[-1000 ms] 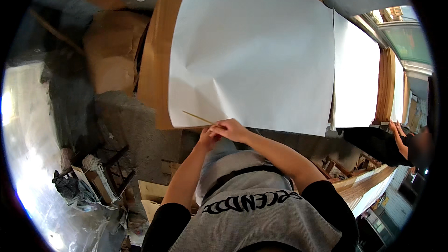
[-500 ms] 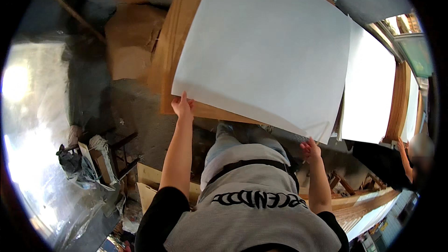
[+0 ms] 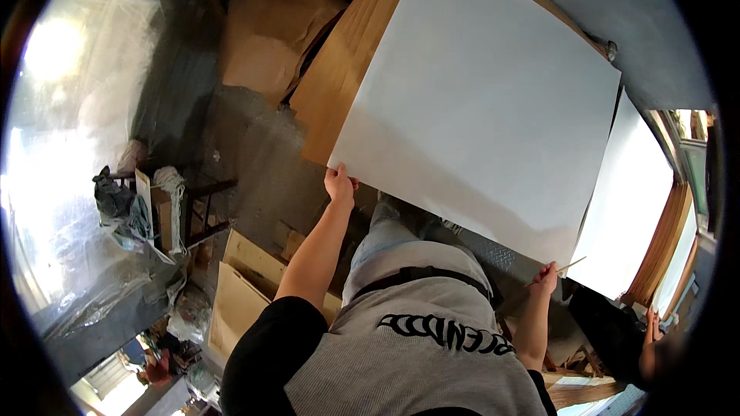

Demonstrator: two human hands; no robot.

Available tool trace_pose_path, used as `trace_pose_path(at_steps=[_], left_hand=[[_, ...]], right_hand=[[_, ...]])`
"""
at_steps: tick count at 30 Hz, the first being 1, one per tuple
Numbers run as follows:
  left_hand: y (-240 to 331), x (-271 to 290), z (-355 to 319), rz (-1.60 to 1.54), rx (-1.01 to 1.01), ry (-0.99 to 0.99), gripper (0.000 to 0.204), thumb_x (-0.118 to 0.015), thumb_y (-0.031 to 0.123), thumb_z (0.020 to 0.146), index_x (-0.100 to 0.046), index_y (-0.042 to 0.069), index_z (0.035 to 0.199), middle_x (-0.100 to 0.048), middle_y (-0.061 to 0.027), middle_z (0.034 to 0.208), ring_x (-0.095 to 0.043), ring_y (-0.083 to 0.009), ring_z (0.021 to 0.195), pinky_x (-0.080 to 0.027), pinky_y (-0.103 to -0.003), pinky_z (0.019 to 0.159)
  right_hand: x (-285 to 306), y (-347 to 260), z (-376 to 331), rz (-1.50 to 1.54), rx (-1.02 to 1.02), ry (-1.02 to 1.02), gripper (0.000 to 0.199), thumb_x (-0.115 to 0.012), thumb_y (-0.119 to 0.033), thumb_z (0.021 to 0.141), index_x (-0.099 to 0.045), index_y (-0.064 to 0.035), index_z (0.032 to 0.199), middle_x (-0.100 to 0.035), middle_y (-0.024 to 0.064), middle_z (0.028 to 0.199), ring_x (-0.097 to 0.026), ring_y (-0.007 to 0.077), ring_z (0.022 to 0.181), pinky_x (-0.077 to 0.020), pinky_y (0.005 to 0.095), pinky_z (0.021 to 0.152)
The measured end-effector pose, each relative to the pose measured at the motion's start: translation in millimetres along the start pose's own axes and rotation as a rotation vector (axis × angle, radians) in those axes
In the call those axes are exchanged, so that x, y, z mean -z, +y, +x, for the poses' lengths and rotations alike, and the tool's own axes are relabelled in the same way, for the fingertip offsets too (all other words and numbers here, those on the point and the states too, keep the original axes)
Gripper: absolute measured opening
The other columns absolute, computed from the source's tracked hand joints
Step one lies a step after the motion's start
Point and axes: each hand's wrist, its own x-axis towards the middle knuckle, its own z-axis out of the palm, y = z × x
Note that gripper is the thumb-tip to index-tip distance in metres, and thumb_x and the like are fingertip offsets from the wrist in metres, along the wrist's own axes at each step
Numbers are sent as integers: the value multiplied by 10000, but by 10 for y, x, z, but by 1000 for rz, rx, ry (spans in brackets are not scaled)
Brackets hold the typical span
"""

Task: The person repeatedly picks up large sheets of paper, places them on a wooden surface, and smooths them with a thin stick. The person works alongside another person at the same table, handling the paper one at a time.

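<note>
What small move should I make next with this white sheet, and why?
Perhaps steady the white sheet at its near right corner with your right hand: it's close by, holding a thin stick, while your left hand grips the near left corner.

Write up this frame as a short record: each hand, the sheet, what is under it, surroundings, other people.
Left hand: fingers closed on the near left corner of the large white sheet; hand at its edge
Right hand: holds a thin stick by the sheet's near right corner; grip on the sheet unclear
Sheet: mostly flat
Under it: brown boards, showing at the left
Surroundings: second white sheet to the right; brown cardboard at upper left
Other people: one, partly visible at the right rim
</note>
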Motion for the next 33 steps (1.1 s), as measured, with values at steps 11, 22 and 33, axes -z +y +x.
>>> trace_pose_path(at_steps=[11, 22, 33], left_hand=[[-57, 123, 293, -105, 180, -63, 222, -461, 247, 875, -389, 43, 927, -472, -56, 663, -455, -121, 468, -356, -250, 354], [23, 207, 326, -195, 238, -160, 177, -473, 239, 875, -426, 67, 878, -464, -40, 651, -426, -124, 460, -306, -243, 342], [-40, 24, 54, -152, 389, -462, 230, -553, 280, 826, -483, 72, 894, -447, -33, 658, -351, -125, 443, -237, -250, 368]], right_hand=[[-263, -177, 2, -12, -36, -67, 203, -514, -296, 855, -483, -147, 719, -495, -56, 607, -408, 36, 460, -216, 188, 345], [-203, -135, -14, -101, -58, -49, 208, -505, -276, 855, -492, -130, 707, -505, -47, 615, -412, 46, 465, -222, 211, 353], [-251, 52, -176, -134, -1, 364, 255, -578, -238, 776, -613, -54, 949, -460, 47, 517, -412, 164, 410, -335, 319, 391]])
